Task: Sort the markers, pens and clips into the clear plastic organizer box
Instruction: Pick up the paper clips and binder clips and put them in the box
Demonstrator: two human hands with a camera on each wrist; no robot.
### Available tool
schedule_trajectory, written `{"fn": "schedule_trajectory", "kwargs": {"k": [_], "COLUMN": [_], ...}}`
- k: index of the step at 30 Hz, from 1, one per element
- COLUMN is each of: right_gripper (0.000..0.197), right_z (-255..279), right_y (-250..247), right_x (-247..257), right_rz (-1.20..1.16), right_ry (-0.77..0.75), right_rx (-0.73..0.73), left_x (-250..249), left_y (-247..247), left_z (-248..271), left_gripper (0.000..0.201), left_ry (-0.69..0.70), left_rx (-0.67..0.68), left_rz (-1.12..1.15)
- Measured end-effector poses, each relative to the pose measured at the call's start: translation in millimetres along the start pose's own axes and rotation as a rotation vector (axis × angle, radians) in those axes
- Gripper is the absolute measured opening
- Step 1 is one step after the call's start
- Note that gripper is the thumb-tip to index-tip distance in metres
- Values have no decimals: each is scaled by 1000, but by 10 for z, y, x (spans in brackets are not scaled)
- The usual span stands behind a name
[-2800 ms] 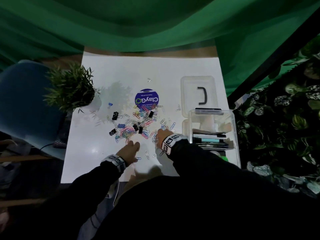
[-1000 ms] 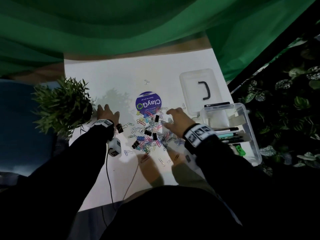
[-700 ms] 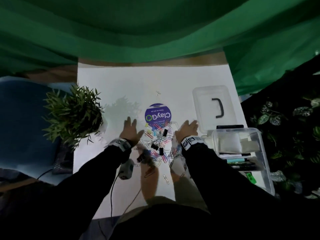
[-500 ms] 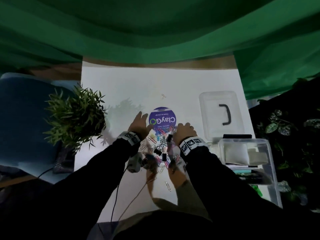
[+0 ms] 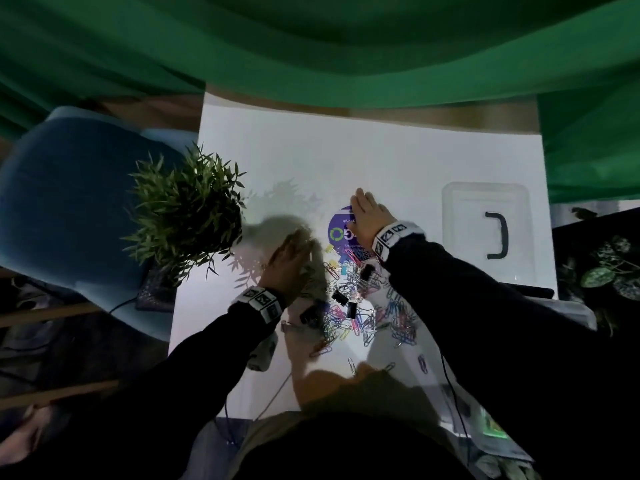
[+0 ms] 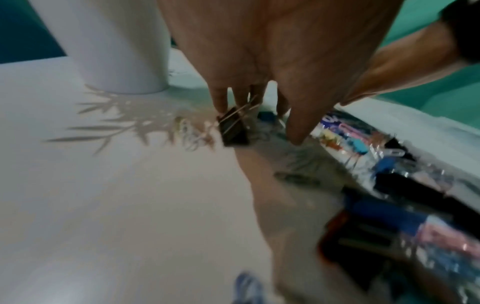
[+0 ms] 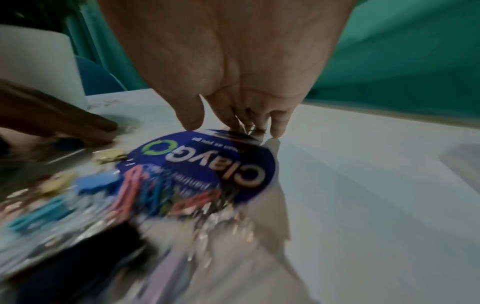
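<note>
A heap of coloured paper clips (image 5: 374,317) and black binder clips (image 5: 341,298) lies mid-worktop (image 5: 398,161) by a round ClayGo sticker (image 7: 207,164). The left hand (image 5: 291,265) and right hand (image 5: 369,218) rest open-fingered, flanking it; the organizer lid (image 5: 485,233) lies right.
</note>
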State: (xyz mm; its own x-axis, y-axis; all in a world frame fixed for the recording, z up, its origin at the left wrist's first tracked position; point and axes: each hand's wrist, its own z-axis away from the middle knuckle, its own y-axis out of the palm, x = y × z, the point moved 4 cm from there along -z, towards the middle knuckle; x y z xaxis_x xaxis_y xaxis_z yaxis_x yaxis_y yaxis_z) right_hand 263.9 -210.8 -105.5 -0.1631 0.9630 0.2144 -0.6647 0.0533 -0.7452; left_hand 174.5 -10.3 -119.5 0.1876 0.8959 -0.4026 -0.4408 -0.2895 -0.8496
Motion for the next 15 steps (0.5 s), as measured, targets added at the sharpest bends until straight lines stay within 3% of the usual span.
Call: {"fn": "schedule_trajectory", "kwargs": {"k": [4,8,12,15], "right_gripper": [63,69,61,56], "right_z": [618,1031,1213,1295], "right_y": [361,673,862,918], "right_x": [-92,-82,23,45], "right_rz": [-88,-142,-151,-196], "right_ry": [77,162,228,246], "right_rx": [-31,-192,-238,-205], "left_x": [156,-82,-650,-728], "left_y": [-10,-114,45,208], "left_z": [168,244,317,387], "left_gripper": [68,54,47,33], "left_ry": [33,18,175,251], "left_rx": [-112,-206,-19,106], "left_rz": [-16,-63,-15,-123]}}
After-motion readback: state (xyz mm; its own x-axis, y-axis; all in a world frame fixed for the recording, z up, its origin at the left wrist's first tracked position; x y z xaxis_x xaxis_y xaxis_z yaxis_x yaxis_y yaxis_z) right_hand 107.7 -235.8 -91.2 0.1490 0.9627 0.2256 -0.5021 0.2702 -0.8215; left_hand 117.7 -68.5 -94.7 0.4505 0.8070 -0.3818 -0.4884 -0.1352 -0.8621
